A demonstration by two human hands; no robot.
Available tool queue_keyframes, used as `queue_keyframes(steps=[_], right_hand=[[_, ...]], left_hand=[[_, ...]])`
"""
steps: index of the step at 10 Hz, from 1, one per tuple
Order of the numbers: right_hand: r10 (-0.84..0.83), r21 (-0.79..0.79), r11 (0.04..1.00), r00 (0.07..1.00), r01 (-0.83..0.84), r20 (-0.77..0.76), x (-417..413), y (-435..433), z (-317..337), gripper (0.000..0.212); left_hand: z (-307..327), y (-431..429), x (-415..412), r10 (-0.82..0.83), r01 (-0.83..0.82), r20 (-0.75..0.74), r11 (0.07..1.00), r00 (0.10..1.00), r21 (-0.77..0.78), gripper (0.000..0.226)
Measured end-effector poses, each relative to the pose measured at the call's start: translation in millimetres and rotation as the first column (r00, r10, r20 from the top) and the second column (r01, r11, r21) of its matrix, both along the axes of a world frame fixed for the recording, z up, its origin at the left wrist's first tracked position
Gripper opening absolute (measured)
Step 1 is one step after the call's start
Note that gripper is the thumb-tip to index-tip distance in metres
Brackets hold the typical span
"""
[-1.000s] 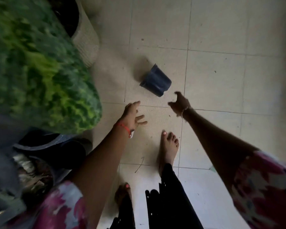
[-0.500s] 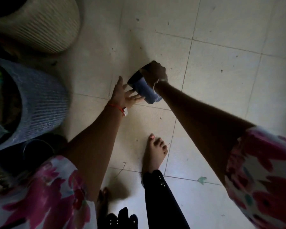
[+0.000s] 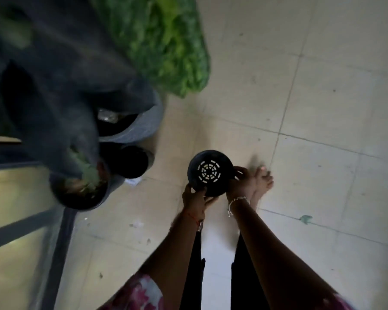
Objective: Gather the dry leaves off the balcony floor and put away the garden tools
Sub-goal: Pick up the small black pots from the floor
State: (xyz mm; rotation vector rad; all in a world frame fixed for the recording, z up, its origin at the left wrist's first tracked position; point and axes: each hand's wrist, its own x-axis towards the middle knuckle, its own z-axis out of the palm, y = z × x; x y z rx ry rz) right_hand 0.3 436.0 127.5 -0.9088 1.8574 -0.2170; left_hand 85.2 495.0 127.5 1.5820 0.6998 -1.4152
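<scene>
I hold a small black plastic plant pot [image 3: 210, 172] above the tiled floor, its inside facing me, with the slotted drainage holes in its bottom showing light. My left hand [image 3: 194, 199] grips the pot's lower left rim. My right hand [image 3: 240, 182] grips its right side; a bracelet sits on that wrist. A small green leaf scrap [image 3: 305, 218] lies on the tiles to the right. Tiny bits of debris [image 3: 133, 224] dot the floor near the left.
Dark pots stand at the left: a grey ribbed planter [image 3: 141, 124], an empty black pot [image 3: 130, 161] and a pot with a small plant [image 3: 83, 189]. A green bushy plant [image 3: 166, 41] is at the top. A glass railing with dark frame [image 3: 54, 253] runs along the left. My bare foot [image 3: 263, 182] is under the pot.
The black pot lay on its side on the floor; my right hand picked it up and both hands now hold it with its opening toward me. My view swung left toward the railing.
</scene>
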Motion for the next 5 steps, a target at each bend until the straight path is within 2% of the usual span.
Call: queue_keyframes(steps=[1,2,3,4,5], right_hand=[[-0.186,0.045,0.982,0.979,0.183,0.083,43.3,67.4,-12.3,0.027],[-0.171,0.148,0.977,0.978,0.153,0.119,85.3,122.8,-37.4,0.022],[-0.019,0.172,0.985,0.980,-0.015,0.197,120.4,158.5,-68.6,0.024],[0.051,0.105,0.991,0.971,-0.077,0.233,153.0,178.9,-104.1,0.027],[0.033,0.128,0.988,0.941,-0.080,0.337,176.8,183.1,-127.5,0.030]], left_hand=[[-0.8,72.0,31.0,0.093,-0.093,0.011,0.995,0.996,0.023,0.055],[-23.5,137.6,69.5,0.137,-0.141,0.094,0.989,0.986,0.038,0.050],[-42.3,174.2,104.6,0.116,-0.126,0.140,0.990,0.983,0.065,0.048],[-68.5,189.1,140.4,0.083,-0.092,0.165,0.995,0.983,0.048,0.050],[-83.6,188.9,164.7,0.108,-0.118,0.212,0.992,0.971,0.036,0.050]])
